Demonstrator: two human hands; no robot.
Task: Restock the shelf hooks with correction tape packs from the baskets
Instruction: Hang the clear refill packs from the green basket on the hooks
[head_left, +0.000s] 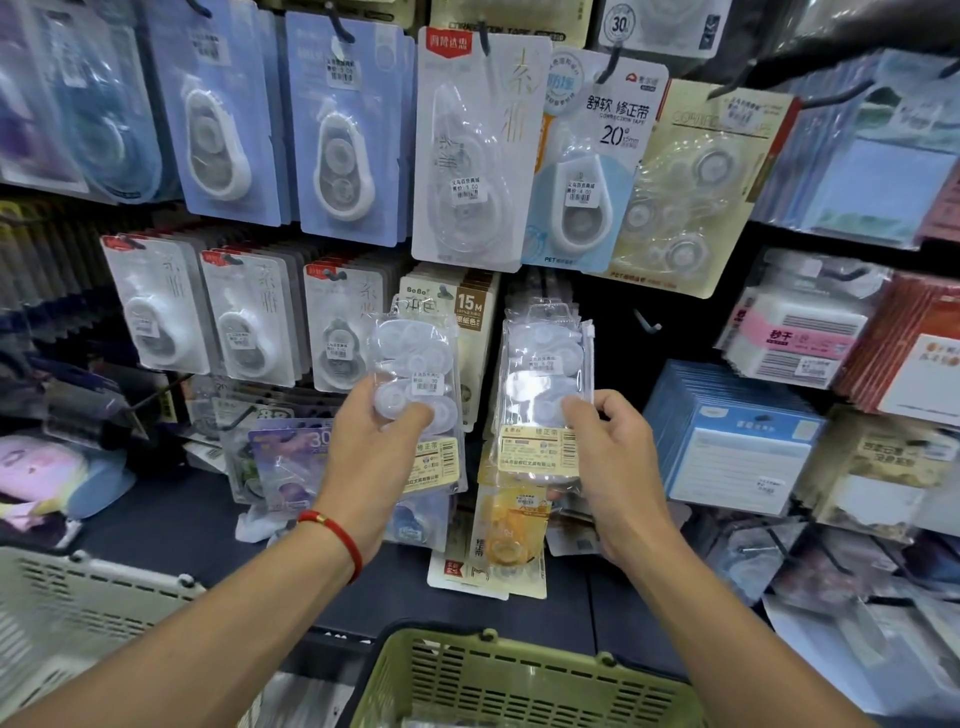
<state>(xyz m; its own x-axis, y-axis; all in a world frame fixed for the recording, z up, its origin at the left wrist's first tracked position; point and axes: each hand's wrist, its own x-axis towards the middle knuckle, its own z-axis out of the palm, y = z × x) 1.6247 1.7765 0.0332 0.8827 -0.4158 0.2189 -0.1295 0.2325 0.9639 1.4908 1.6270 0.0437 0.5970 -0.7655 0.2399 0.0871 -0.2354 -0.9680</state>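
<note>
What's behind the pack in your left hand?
Behind the clear pack in the left hand: a hanging pack marked 15M shows at its right edge. The rest behind it is covered.

A dark display wall (597, 312) with hooks, above a dark ledge (171, 514).

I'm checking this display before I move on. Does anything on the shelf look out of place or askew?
Yes. Below the hands, several packs lie loose and tilted against the dark shelf base instead of hanging: a purple pack, a yellow pack and a white card. One bare hook sticks out with nothing on it.
</note>
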